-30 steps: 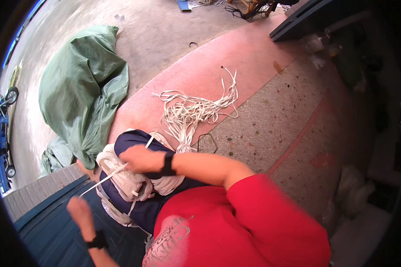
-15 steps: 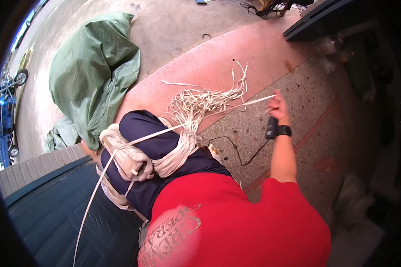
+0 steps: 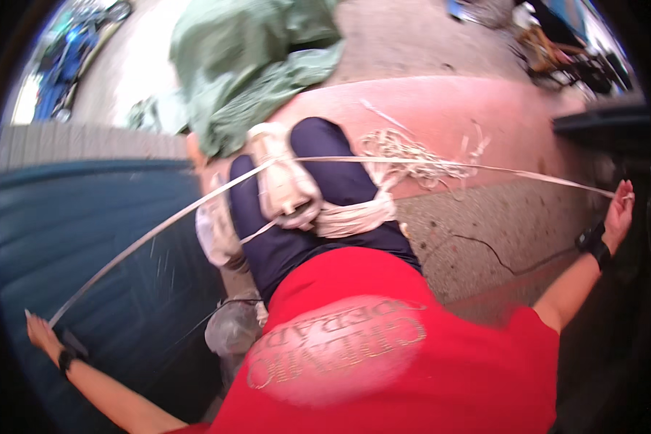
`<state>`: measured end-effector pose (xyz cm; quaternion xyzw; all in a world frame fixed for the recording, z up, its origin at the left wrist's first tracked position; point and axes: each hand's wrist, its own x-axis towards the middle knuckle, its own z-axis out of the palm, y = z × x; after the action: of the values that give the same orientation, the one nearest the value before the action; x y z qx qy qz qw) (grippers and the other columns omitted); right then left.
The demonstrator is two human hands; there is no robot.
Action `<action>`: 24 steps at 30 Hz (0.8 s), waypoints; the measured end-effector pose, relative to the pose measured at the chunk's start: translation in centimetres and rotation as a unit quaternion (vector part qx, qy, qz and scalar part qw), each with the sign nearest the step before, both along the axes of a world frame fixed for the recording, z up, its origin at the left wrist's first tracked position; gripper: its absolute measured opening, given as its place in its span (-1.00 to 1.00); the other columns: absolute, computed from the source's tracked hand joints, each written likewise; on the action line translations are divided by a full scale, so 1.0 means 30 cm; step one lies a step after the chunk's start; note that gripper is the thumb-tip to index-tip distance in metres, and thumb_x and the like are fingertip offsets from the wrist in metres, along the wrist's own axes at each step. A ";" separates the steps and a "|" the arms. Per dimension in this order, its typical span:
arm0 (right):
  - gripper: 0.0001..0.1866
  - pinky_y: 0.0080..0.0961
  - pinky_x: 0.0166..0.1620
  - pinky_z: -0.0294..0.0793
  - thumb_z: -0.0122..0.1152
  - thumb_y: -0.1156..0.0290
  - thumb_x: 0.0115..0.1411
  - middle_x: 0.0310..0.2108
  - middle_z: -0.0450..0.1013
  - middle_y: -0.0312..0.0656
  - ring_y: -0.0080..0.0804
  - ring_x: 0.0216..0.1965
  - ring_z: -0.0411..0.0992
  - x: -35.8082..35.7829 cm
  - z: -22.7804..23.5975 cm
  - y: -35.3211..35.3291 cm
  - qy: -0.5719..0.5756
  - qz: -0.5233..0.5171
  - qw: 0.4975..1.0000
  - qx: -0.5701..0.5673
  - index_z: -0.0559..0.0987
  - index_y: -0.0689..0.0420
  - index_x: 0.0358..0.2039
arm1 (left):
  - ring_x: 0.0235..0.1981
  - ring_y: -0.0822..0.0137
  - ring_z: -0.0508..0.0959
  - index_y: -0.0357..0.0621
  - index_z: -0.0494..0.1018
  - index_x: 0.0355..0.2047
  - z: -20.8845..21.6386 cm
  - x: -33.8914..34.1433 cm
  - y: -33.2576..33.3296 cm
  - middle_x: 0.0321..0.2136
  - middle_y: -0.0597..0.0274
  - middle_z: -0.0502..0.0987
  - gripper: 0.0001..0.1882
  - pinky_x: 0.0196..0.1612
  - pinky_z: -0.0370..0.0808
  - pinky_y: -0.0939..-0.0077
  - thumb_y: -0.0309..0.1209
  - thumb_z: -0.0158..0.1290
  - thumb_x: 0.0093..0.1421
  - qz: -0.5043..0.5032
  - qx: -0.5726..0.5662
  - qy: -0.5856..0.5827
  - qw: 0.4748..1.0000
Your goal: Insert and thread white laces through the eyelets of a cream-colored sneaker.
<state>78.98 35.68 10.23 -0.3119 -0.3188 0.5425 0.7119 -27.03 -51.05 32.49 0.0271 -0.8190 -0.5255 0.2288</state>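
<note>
Between my two outspread hands a long flat white cord (image 3: 412, 160) is stretched across my lap. My left hand (image 3: 43, 336), at the far left before the blue door, is closed on one part of it. At the far right my right hand (image 3: 620, 211) grips the other part, fingers bent round it. Under the cord, on my thighs, sits a beige sneaker (image 3: 291, 194). A hank of similar cord (image 3: 358, 218) drapes over my right thigh, and a loose tangle (image 3: 405, 150) lies on the floor beyond. A second pale shoe-like thing (image 3: 215, 231) hangs by my left leg, blurred.
A blue panelled door (image 3: 108, 239) stands close on my left. Ahead, a green tarp (image 3: 246, 65) covers something on the floor. A thin black cable (image 3: 493, 252) runs to my right wrist. A clear plastic bag (image 3: 233, 327) is beside my left hip.
My right hand has moved outward to the right with the cord. My left hand has come into view at the far left. The view has shifted, and the cord now spans wider.
</note>
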 end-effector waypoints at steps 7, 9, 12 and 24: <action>-0.74 -0.50 -0.17 0.34 -0.16 0.42 0.19 -0.30 0.45 -0.20 -0.44 -0.27 0.36 -1.265 -0.368 -0.310 -0.465 0.188 0.855 0.134 0.50 0.21 -0.23 | -0.74 0.68 0.20 -0.11 0.35 -0.13 -0.319 0.114 0.446 -0.62 0.47 0.33 -0.72 -0.74 0.09 0.83 -0.43 -0.04 0.11 -0.145 -0.125 -0.101 0.976; -0.85 -0.43 -0.17 0.31 -0.09 0.52 0.11 -0.38 0.39 -0.12 -0.29 -0.27 0.34 -1.589 -0.413 -0.490 -0.647 0.266 0.637 0.325 0.49 0.18 -0.39 | -0.64 0.64 0.32 -0.21 0.28 -0.05 -0.470 0.437 0.881 -0.51 0.36 0.39 -0.58 -0.62 0.22 0.81 -0.45 0.01 0.03 -0.227 -0.123 -0.229 0.939; -0.88 -0.41 -0.22 0.33 -0.06 0.47 0.10 -0.47 0.37 -0.10 -0.22 -0.33 0.36 -1.926 -0.434 -0.779 -0.559 0.449 0.615 0.327 0.44 0.20 -0.39 | -0.48 0.48 0.49 -0.27 0.33 -0.12 -0.697 0.676 1.117 -0.41 0.24 0.49 -0.65 -0.44 0.39 0.68 -0.45 0.01 0.05 -0.368 -0.102 -0.383 0.841; -0.77 -0.19 -0.30 0.36 -0.07 0.34 0.02 -0.51 0.42 0.09 0.02 -0.39 0.40 -2.199 -0.489 -0.888 -0.583 0.578 0.516 0.245 0.50 0.21 -0.49 | -0.38 0.25 0.49 -0.34 0.30 -0.31 -1.072 0.957 1.573 -0.39 0.04 0.43 -0.84 -0.33 0.47 0.45 -0.48 -0.15 0.14 -0.441 0.041 -0.643 0.625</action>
<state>13.02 9.05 -4.44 -0.1185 -0.8925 0.4316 -0.0553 1.68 -3.86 0.33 0.0036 -0.6492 -0.4456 -0.6165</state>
